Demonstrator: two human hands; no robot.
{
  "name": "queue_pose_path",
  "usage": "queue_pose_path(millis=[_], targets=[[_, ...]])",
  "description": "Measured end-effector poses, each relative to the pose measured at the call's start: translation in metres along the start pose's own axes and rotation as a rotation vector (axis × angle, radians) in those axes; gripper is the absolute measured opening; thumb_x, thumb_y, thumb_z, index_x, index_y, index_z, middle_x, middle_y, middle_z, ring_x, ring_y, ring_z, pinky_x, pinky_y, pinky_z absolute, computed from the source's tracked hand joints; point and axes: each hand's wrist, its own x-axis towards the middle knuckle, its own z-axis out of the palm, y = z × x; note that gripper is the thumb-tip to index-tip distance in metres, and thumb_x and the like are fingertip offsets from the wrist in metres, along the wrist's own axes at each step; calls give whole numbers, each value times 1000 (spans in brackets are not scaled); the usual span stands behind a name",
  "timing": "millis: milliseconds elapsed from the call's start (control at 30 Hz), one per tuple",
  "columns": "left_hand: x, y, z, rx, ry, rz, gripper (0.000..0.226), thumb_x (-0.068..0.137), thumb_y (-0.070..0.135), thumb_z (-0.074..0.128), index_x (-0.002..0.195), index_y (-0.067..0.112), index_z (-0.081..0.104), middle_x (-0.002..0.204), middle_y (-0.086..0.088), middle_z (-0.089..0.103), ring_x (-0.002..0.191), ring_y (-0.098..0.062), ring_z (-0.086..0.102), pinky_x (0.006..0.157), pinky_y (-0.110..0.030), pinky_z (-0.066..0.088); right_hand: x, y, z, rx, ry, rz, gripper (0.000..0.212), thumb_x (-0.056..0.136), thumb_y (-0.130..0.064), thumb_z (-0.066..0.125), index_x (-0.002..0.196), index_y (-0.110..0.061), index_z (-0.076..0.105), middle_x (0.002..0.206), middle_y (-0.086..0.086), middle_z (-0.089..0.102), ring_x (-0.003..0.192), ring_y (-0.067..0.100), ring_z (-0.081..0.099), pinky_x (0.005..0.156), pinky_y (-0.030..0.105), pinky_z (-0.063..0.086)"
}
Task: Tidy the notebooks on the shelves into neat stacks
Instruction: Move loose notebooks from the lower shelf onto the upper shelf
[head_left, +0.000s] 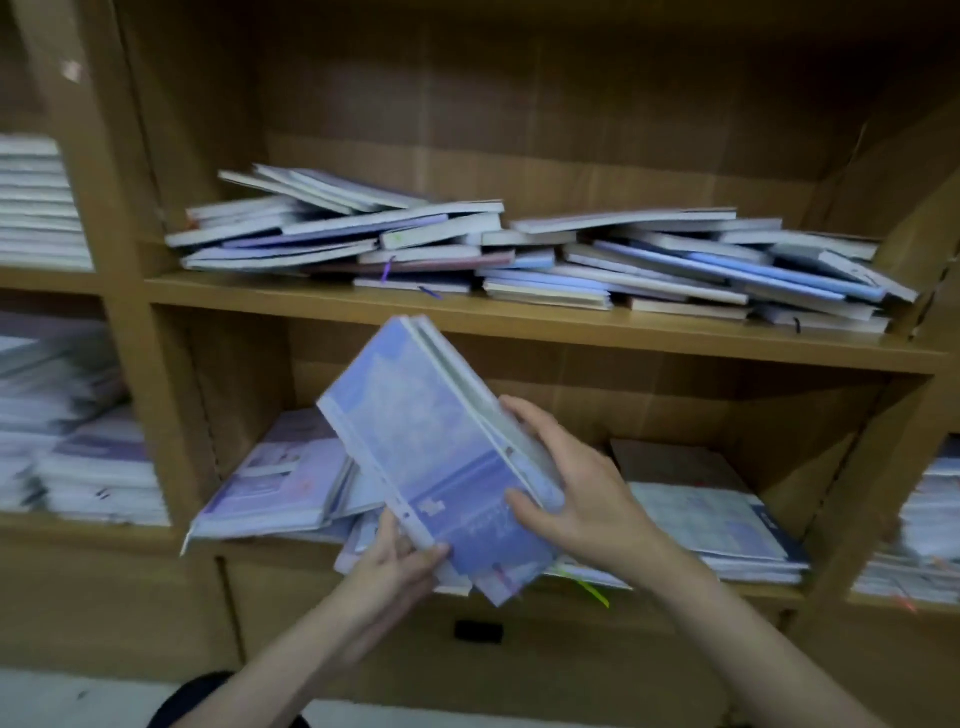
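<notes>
A small bundle of pale blue and lilac notebooks (431, 447) is tilted in the air in front of the lower shelf. My left hand (397, 564) grips its lower left edge from below. My right hand (566, 483) holds its right side, thumb on the front cover and fingers over the page edges. On the upper shelf (519, 325) lies a messy heap of notebooks (519, 249), slanted and overlapping. The lower shelf holds more loose notebooks: a lilac pile (275, 478) at the left and a flatter pile (727, 525) at the right.
Wooden shelving fills the view. The left bays hold white and lilac notebook stacks (41, 202) (83, 436). Another stack (924, 545) sits in the right bay. A drawer with a dark handle slot (478, 631) lies below the lower shelf.
</notes>
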Motion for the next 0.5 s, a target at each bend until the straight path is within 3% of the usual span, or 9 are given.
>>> queue_pose_path(millis=[133,200,267,367,433,500], targets=[[2,76,8,170,-62,230,74,83,1,63,138,36,27,128,0,60,114,-22,59,87,-42,54,40,-34,-26,43,165,-153,58,84,-32,56,133,-42,26,122,-19,49,101,5,56,78,29,47],[9,115,17,297,-57,310,69,84,3,58,137,36,27,120,4,64,107,-17,63,80,-37,57,60,-40,-40,141,263,-134,52,82,-29,58,124,-45,31,111,-22,50,94,3,55,76,32,46],[19,152,29,414,-56,371,63,82,8,60,132,37,34,111,6,68,99,-15,67,72,-30,57,82,-40,-54,255,377,-98,47,82,-24,61,118,-42,37,105,-21,53,87,-4,55,72,24,47],[49,214,52,489,-24,448,63,84,15,63,133,40,32,115,1,65,92,-16,67,72,-30,58,134,-37,-76,434,580,33,40,86,-9,63,115,-28,44,97,-4,59,80,2,57,70,21,47],[78,256,67,414,85,468,69,90,18,59,145,31,20,114,-3,61,75,-13,65,62,-27,56,184,-33,-90,606,697,164,35,86,-6,60,117,-18,48,97,4,57,76,11,55,67,23,45],[105,287,75,455,245,596,68,94,20,54,148,22,14,112,-8,59,72,-12,61,66,-25,53,235,-22,-104,640,678,320,39,90,-12,58,127,-8,47,98,4,53,71,8,47,61,19,38]])
